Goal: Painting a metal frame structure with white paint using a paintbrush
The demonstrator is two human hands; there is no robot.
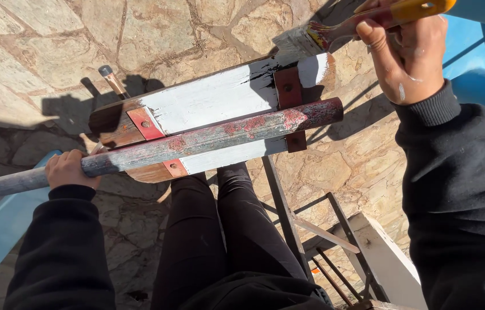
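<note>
Stone-paved floor (36, 51) lay below, sunlit; left hand (70, 169) clenched around rusty grey pipe (219, 138); pipe ran across wooden board (213, 100), part-painted white, fixed by red brackets (288, 86); right hand (408, 51) gripped yellow-handled paintbrush (334, 31), bristles touching board's upper right edge; black-trousered legs (219, 229) beneath board.
</note>
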